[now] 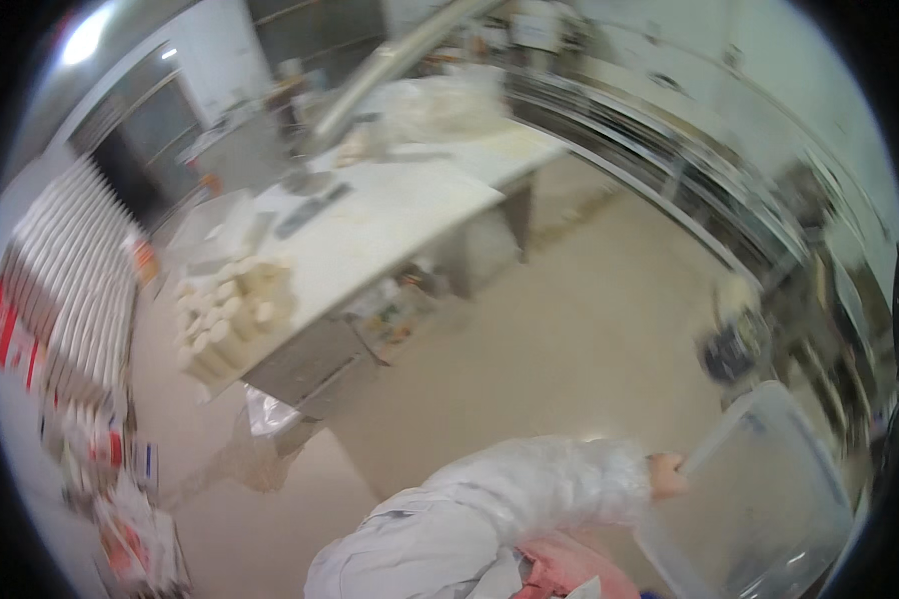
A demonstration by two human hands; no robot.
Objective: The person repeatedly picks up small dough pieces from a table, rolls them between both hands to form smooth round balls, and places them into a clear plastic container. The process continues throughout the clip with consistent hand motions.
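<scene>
My left arm, in a white sleeve with a clear plastic cover over the forearm, reaches across from the lower middle toward the right. At its end my left hand (666,476) is closed on the rim of a translucent plastic box (769,489). The box hangs tilted at the lower right, and its far side runs toward the picture's edge. Motion blurs the fingers somewhat. My right hand does not show.
A long white-topped table (400,215) stands ahead, with pale cylindrical pieces (220,314) grouped at its near left end. Stacked white trays (75,270) rise at the left, above packages (135,529). A dark round object (734,344) and metal racks (659,165) line the right.
</scene>
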